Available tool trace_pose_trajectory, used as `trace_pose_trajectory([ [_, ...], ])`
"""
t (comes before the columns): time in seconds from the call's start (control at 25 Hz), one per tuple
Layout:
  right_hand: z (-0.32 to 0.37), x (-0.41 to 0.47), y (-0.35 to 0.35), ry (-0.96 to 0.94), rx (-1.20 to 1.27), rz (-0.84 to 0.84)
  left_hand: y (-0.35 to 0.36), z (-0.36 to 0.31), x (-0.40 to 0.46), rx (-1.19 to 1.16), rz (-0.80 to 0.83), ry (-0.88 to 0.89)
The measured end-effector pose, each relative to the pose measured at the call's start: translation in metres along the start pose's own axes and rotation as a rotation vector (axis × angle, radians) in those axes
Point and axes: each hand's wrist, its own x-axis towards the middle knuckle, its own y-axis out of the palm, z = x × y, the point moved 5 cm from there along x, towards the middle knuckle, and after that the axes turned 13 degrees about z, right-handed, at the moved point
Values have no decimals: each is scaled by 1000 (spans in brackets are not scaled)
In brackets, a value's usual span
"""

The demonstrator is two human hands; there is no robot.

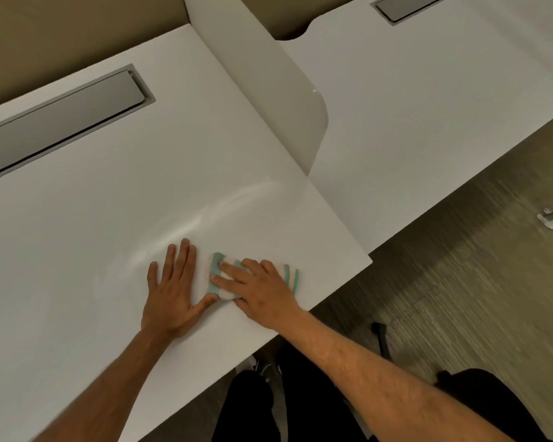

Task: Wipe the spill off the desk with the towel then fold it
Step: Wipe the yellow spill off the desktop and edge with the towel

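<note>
Green-and-white striped towel [225,275], bunched into a small wad, lies near the front right corner of the white table [93,218], its long axis running left to right. Right hand [258,290] presses flat on top, fingers extended leftward, not curled round it. Left hand [173,288] lies palm-down just beside, fingers spread pointing away, thumb touching the towel's near edge.

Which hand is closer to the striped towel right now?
Right. The right hand lies pressed on top of the striped towel; the left hand lies flat on the desk beside it, thumb by its edge.
</note>
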Motion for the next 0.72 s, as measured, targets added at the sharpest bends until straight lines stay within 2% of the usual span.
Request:
trace_pose_trajectory([
  [0.08, 2, -6, 8, 29, -53, -25, -3, 15, 3, -79, 17, -26],
  [0.16, 27, -80, 16, 247, -96, -123, 5, -27, -27, 59, 13, 180],
  [0.24, 23, -85, 24, 245, -41, -97, 2, -12, -12, 7, 36, 121],
  [0.32, 10, -100, 16, 317, 59, -79, 5, -14, -5, 58, 12, 74],
  [0.4, -10, -101, 6, 431, 201, -111, -3, -11, 10, 69, 38, 64],
  [0.48, -18, -111, 2, 552, 446, -129, -12, -9, 13, 74, 74, 63],
  [0.64, -35, -148, -9, 627, 926, -341, -17, -45, 5, 98, -6, 234],
  [0.72, -48, -166, -18, 646, 1042, -451, -27, -79, 18, 64, -34, 306],
])
